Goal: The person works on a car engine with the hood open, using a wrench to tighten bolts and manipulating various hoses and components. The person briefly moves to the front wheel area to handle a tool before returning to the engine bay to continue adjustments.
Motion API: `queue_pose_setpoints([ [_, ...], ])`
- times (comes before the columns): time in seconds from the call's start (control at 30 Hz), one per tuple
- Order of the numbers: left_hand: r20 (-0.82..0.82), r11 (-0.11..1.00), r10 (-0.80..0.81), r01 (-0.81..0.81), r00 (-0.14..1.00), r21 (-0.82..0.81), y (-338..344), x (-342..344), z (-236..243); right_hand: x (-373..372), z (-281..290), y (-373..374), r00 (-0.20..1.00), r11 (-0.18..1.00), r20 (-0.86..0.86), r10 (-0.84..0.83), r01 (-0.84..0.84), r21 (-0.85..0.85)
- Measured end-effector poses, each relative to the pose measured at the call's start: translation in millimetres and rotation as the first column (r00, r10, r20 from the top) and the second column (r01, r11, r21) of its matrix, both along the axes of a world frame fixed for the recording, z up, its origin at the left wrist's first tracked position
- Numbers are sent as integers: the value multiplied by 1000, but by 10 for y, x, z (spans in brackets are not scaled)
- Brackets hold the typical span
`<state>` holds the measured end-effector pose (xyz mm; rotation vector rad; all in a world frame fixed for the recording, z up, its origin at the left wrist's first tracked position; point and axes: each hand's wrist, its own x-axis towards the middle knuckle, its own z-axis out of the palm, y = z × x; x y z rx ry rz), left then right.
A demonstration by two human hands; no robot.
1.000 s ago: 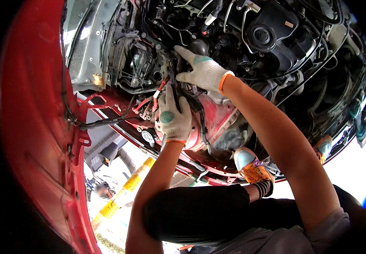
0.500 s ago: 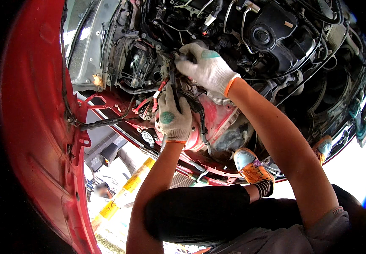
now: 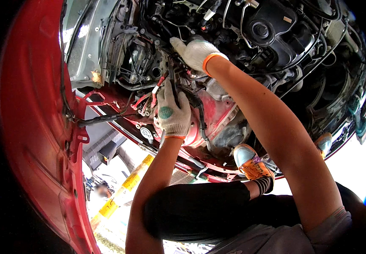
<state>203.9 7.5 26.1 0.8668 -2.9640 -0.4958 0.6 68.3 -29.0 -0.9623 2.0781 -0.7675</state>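
Toward the lower left part of the engine bay [image 3: 229, 142], between its red lower edge and the engine cover [image 3: 261, 29], a black hose [image 3: 172, 79] runs through the gap between the thumb and fingers of the left hand [image 3: 173, 117]. Its long axis lies nearly straight up and down the view, tipped slightly, with the upper end pointing away from the person, toward the far side of the bay, and the lower end going down beside the thumb. The left fingers are stretched along it, the thumb set apart; whether they press on it cannot be told. Just left of these fingers a red cable [image 3: 161, 80] with a white band slants up to the right. Farther up, the right hand [image 3: 196, 54] reaches in over dark parts, its forefinger straight and aimed at the bay's upper left corner; the other fingers are hidden, so I cannot tell whether they grasp anything. Both hands wear pale knit gloves with orange cuffs. Right of the left hand is a red mount [image 3: 212, 111], and to its lower left a round white cap [image 3: 147, 134] sits near the bay's lower edge.
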Motion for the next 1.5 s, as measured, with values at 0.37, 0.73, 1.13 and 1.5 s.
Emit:
queue_pose_setpoints([
  [0.37,45,999,31,-31,999,-10,-7,28,11,108,-43,151,998,979,46,39,-29,-202],
  [0.73,31,1000,15,-15,999,0,15,1,12,199,101,451,689,746,568,-449,640,-187],
  [1.13,30,1000,24,-24,999,-1,59,-5,64,233,269,901,-376,477,797,473,870,127],
  [1.5,15,999,-26,26,1000,-38,48,9,43,289,217,956,-150,408,891,428,912,-43],
])
